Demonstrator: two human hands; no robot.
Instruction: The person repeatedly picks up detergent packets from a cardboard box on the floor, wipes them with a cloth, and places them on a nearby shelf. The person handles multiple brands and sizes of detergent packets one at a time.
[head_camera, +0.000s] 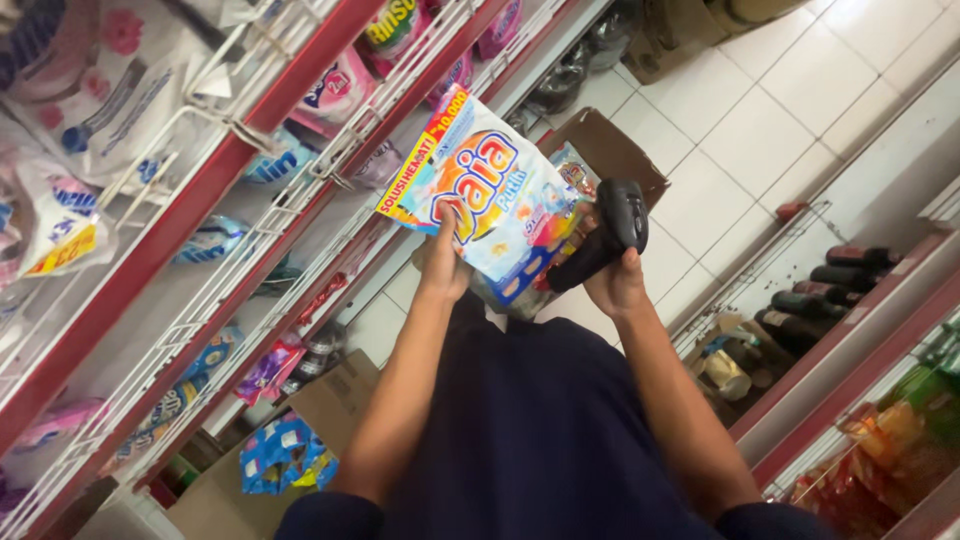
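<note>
While held up: glossy white-and-blue plastic detergent pouch (495, 200), pinched by left hand (445, 262).
Scanner: black handheld barcode scanner (608, 232), right hand (615, 283) fingers wrapped around it, aimed at pouch.
Left: shelving it.

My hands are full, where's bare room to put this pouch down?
Bare white floor tiles lie between the open cardboard box and the bottle shelf. The wire shelves beside the left hand are crowded with packets.

White tiled floor (760, 130), red-edged wire shelves (200, 200) both sides, cardboard boxes (340, 395)
</note>
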